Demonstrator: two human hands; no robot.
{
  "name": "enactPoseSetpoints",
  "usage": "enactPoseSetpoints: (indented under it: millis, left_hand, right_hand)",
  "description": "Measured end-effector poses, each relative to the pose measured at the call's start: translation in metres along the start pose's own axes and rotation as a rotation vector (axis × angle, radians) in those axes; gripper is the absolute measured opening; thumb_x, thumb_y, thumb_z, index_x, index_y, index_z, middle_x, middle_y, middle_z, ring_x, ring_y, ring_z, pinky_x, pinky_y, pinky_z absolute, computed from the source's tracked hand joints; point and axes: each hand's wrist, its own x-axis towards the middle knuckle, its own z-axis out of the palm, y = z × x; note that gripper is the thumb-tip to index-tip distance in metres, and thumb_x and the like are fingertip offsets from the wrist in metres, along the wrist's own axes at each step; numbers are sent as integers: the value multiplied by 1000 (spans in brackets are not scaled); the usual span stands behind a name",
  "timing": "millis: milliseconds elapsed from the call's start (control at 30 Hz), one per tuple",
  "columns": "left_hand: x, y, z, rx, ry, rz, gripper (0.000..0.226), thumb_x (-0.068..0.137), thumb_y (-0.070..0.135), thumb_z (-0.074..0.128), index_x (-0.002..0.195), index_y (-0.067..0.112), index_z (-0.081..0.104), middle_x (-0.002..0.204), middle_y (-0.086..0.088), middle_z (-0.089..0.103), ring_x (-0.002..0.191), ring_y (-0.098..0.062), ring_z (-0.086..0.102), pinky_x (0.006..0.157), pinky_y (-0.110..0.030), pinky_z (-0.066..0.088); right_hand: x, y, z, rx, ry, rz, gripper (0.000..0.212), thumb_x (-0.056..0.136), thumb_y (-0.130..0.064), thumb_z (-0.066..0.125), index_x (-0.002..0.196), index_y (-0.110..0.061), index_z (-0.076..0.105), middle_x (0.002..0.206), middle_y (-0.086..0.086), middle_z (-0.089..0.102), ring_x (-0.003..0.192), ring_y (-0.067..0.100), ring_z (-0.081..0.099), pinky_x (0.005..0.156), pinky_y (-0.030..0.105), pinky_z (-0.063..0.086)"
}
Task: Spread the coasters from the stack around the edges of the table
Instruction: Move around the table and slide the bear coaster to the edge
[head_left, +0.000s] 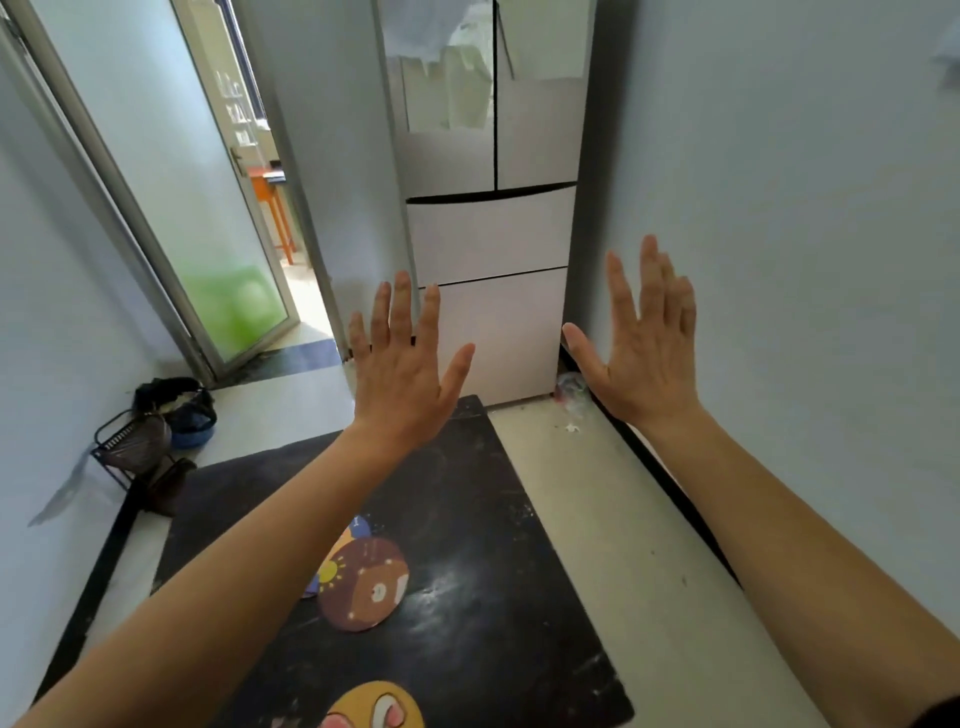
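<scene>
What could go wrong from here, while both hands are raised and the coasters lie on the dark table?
1. The left hand and right hand are open and empty, above the table; the left forearm hides part of the coaster stack, so a blind reach might scatter it.
2. A yellow coaster lies at the near edge of the table and might be knocked off.

Yellow coaster (378, 707) cut by bottom edge.

left hand (402, 364): bare, no rings | right hand (641, 343): bare | forearms: unsleeved
</scene>
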Motion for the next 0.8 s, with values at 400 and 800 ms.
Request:
enactPoseSetpoints:
  millis: [400, 800]
  left_hand:
    - [29, 204, 114, 32, -145, -149, 76, 93, 65, 14, 155, 22, 5, 165, -9, -3, 151, -25, -8, 120, -55, 3]
    - [123, 196, 225, 86, -104, -348, 75, 95, 64, 18, 155, 22, 6, 165, -9, -1, 151, -25, -5, 119, -55, 3]
  right_hand:
    - [0, 251, 31, 111, -202, -73, 85, 95, -62, 39, 160, -21, 2, 167, 16, -1, 154, 36, 5, 123, 55, 10]
    - [87, 294, 176, 237, -327, -250, 89, 94, -63, 42, 160, -21, -1, 167, 16, 1, 153, 32, 9, 123, 54, 12]
